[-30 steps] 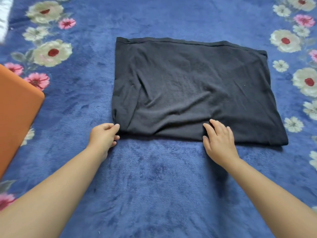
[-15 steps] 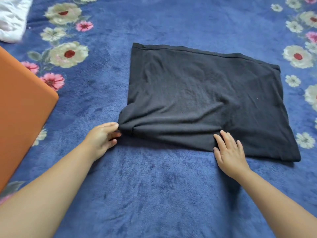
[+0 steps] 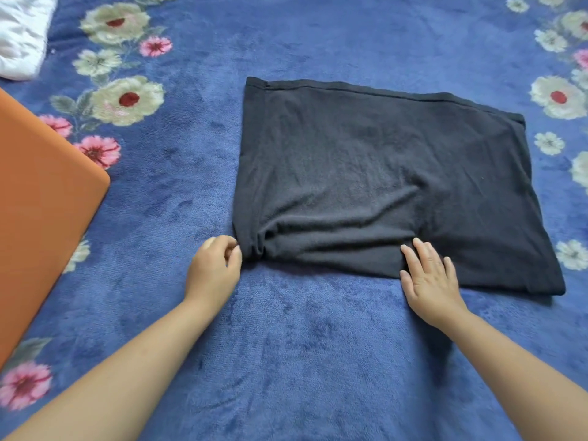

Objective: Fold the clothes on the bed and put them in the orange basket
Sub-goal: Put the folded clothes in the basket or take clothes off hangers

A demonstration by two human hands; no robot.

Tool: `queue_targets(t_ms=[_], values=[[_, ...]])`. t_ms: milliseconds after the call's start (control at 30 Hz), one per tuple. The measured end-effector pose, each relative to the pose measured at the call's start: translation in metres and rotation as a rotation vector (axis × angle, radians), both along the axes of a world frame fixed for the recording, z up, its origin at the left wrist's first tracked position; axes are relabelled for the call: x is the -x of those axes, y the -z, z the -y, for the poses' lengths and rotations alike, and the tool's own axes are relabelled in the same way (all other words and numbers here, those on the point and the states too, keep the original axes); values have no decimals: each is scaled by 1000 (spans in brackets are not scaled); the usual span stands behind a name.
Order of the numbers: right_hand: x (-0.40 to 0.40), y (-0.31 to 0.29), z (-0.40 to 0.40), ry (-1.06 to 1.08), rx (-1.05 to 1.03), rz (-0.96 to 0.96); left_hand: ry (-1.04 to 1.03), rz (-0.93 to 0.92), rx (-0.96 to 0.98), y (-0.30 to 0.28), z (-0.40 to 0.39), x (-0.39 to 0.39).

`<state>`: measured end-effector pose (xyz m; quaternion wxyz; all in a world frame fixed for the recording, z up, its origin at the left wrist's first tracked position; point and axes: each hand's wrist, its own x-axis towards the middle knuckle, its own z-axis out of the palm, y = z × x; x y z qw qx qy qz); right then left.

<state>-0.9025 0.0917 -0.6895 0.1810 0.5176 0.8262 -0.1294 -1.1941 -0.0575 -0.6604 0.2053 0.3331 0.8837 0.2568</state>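
Dark folded cloth [image 3: 381, 186] flat on the blue flowery blanket [image 3: 318, 361], out in the middle of the bed. Near left corner of it bunched up into small folds. More bunched than half a second ago, and far more than a second ago, when that corner lay almost flat.

Left hand [image 3: 214, 268] at that bunched corner, fingers [image 3: 229, 246] curled in, tips right against the cloth edge. Pinching the cloth or only touching it: cannot tell, since the fingertips hide the spot. Same place at the corner as before, but curled tighter now.

Right hand [image 3: 429, 278] lying flat on the near edge of the cloth, fingers straight and a little spread, pressing down. Holding nothing. Half on the cloth, half on the blanket. Same flat press as in both older pictures, at about the same spot along the edge.

Orange basket [image 3: 41, 202] off to the left, well apart from the cloth, only its side and one rounded corner showing. More of it in the picture than a second ago.

White bundle of fabric [image 3: 22, 33] in the far left corner, past the basket. Barely a sliver a second ago, bigger now.

Cream and pink flowers along both sides of the blanket.
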Motion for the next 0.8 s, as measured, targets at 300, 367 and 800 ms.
queue_targets(t_ms=[300, 367, 800], values=[[1, 0, 1, -1, -2, 2, -169, 385, -231, -6, -6, 7], [1, 0, 1, -2, -1, 5, -359, 707, -361, -14, -8, 10], [1, -4, 2, -12, 7, -42, -150, 177, 283, 3, -2, 12]])
